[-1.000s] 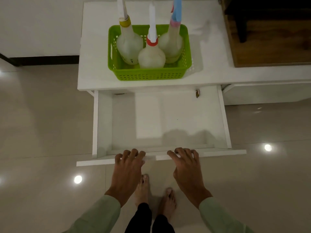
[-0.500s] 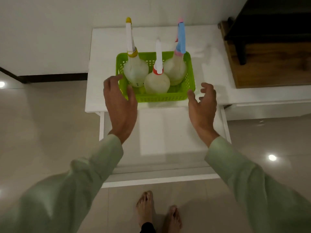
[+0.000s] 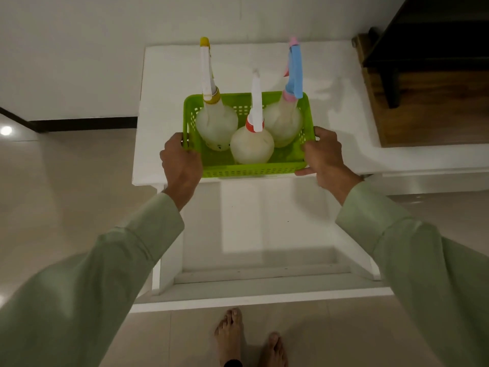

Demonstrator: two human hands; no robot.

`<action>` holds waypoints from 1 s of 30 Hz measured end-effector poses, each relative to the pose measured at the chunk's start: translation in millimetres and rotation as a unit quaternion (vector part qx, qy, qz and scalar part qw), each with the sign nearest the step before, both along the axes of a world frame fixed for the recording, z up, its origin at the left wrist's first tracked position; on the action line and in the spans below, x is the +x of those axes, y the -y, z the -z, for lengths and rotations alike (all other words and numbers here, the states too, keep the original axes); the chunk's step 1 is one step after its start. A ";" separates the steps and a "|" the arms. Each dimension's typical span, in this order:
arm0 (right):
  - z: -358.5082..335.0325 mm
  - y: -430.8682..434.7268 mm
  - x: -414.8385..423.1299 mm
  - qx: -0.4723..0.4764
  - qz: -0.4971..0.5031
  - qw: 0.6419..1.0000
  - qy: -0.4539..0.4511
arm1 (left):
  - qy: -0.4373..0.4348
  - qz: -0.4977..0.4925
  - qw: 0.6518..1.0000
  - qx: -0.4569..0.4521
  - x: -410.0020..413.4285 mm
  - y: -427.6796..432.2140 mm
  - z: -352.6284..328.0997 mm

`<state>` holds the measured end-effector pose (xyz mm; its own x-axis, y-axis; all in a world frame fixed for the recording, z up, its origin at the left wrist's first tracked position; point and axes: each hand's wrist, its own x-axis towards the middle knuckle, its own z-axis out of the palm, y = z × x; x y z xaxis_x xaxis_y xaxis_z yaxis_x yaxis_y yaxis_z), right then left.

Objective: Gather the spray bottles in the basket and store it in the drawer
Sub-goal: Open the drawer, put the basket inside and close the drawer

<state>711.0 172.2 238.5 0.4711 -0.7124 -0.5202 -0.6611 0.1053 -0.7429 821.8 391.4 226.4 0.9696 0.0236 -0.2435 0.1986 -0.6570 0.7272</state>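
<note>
While both hands grip the ends of the basket, the scene reads as follows:
Basket [image 3: 254, 169]: green plastic, perforated walls, sitting at the front edge of the white counter [image 3: 169, 83], directly above the drawer
Left hand [image 3: 181, 162]: fingers curled over the basket's left rim, closed on it, the back of the hand facing the camera
Right hand [image 3: 324, 154]: wrapped around the basket's right end, thumb under the near corner, fingers closed on the rim
Yellow-capped spray bottle [image 3: 215, 123]: upright in the left rear of the basket, nozzle pointing away
Red-capped spray bottle [image 3: 251, 147]: upright at the front middle, touching its two neighbours
Blue-and-pink spray bottle [image 3: 283, 123]: upright in the right rear corner
Drawer [image 3: 264, 229]: pulled fully out below the counter, white inside, nothing in it
Sleeves: pale green, reaching over the drawer from either side
Bare feet [image 3: 248, 337]: on the tiled floor just in front of the drawer's front panel
Wooden furniture [image 3: 428, 107]: dark, to the right of the counter
</note>
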 end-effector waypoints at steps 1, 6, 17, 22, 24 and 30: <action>1.5 -1.5 -8.0 -0.003 -0.005 1.000 0.002 | 0.005 -0.001 1.000 -0.008 -8.4 -4.0 -1.9; -5.8 -15.6 -60.3 -0.017 -0.034 0.999 0.021 | 0.010 0.019 0.998 -0.062 -59.3 -33.3 -12.6; 14.4 -47.7 -181.1 0.022 -0.024 0.999 0.031 | -0.046 0.063 0.993 -0.092 -166.2 -79.3 11.4; 48.6 -54.4 -200.6 0.064 -0.018 0.998 -0.011 | -0.087 0.081 0.991 -0.057 -181.8 -83.0 47.1; 64.6 -53.8 -200.1 0.066 -0.020 0.997 -0.040 | -0.102 0.081 0.990 -0.053 -182.5 -83.4 64.8; 113.6 -44.4 -191.4 0.042 -0.038 0.994 -0.095 | -0.167 0.068 0.983 -0.036 -170.5 -78.3 113.4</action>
